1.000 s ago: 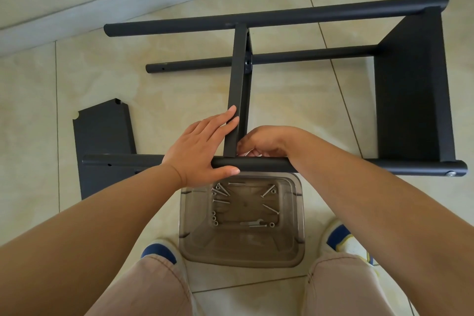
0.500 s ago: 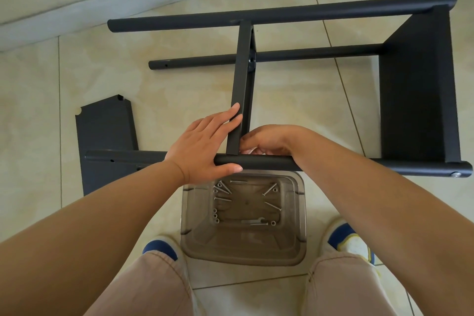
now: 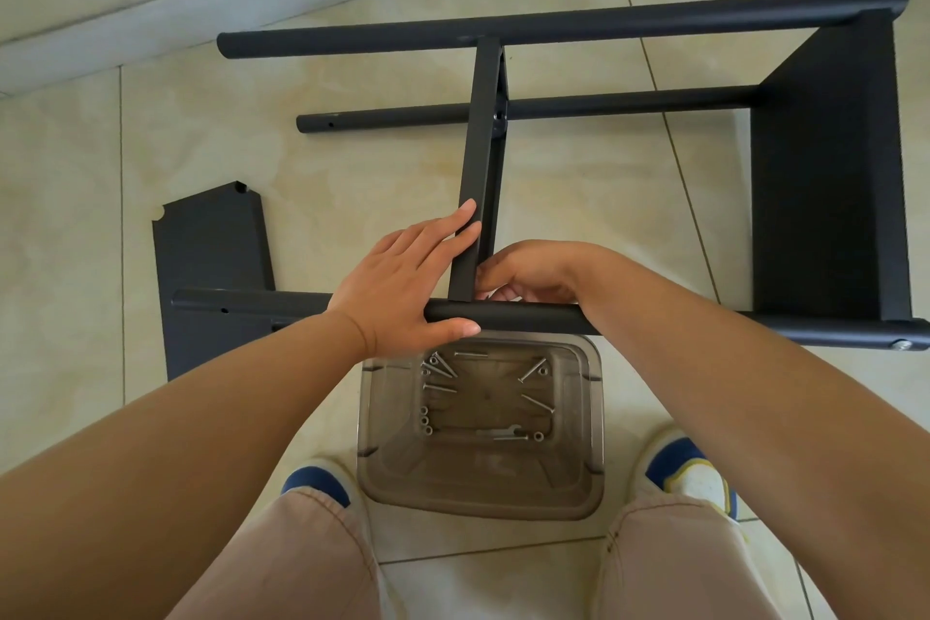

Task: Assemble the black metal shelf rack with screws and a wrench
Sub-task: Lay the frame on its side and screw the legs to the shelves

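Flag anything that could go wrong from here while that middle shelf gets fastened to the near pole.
The right hand works hidden behind the near pole, so a dropped screw could roll off unseen. The middle shelf is steadied only by the left hand and might shift. The clear bin sits close by the feet.

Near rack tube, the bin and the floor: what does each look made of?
Near tube: apparently metal with a matte black coat; even, dull surface, drilled hole near its left end.
Bin: smoky translucent plastic; the screws inside show through it.
Floor: glossy beige tiles, probably ceramic; grout lines, soft reflections.
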